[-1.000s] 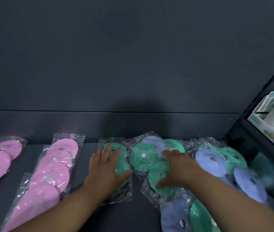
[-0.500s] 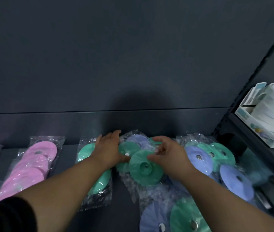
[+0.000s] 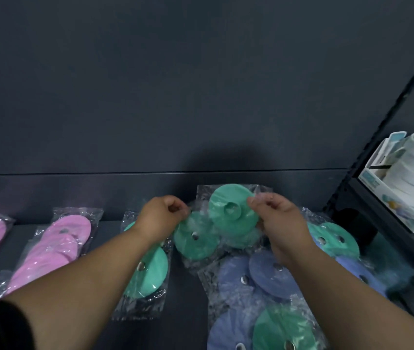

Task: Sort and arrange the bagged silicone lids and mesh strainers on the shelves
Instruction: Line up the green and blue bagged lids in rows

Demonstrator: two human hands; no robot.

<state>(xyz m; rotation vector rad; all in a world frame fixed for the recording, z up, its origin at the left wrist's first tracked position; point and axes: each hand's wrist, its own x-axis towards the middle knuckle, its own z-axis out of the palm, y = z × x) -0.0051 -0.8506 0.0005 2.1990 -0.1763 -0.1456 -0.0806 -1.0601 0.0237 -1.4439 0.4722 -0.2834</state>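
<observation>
- The left hand (image 3: 161, 219) and the right hand (image 3: 279, 221) are both pinching the held bag (image 3: 200, 242) of green lids by its clear film. The left is gripping at the bag's 9 o'clock edge and the right at its 3 o'clock edge.
- The held bag is hanging between the two hands, over the shelf (image 3: 185, 294) and near the back wall. Its long axis seems to be running from 2 o'clock to 8 o'clock, though the crumpled film is blurring the outline.
- A flat green bag (image 3: 150, 271) is lying on the shelf at 7 o'clock from the held bag, partly under the left forearm, with its axis pointing roughly 12 to 6.
- If like is going with like, the held bag is probably heading toward 7 o'clock. The left hand is sitting nearer that spot, and the bag is needing a turn to line up.
- The pink bags (image 3: 56, 246) are lying well apart at 9 o'clock.
- The mixed blue and green pile (image 3: 264, 274) is sitting at 5 o'clock, under the right wrist.
</observation>
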